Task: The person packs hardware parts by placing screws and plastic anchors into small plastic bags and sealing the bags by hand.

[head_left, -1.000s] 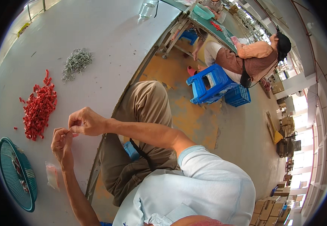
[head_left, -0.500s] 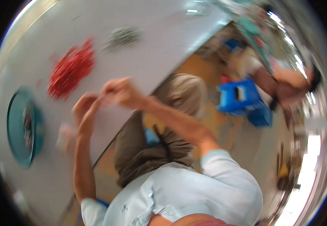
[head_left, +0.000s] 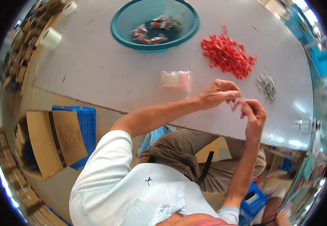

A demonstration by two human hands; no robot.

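Note:
Over the near part of the table, my left hand (head_left: 220,92) pinches what looks like a small clear plastic bag (head_left: 242,99), its fingertips close to those of the other hand. My right hand (head_left: 255,112) has thumb and fingers closed round a small red piece (head_left: 236,106) at the bag; how far it sits inside I cannot tell. Beyond my hands lies a heap of red pieces (head_left: 229,54). A smaller pile of silver metal parts (head_left: 267,87) is to its right. Left of my hands rests a stack of clear bags (head_left: 175,80).
A teal mesh basket (head_left: 156,47) at the far side holds several red-and-silver packets (head_left: 148,33). A white tape roll (head_left: 51,38) is at the table's left. An open cardboard box (head_left: 56,141) and a blue crate (head_left: 86,130) stand below left. Another person (head_left: 274,205) sits at lower right.
The view has swung left, so the basket, heaps and hands appear further right, and the box and crate have come in. My hands stay close together with fingers pinched.

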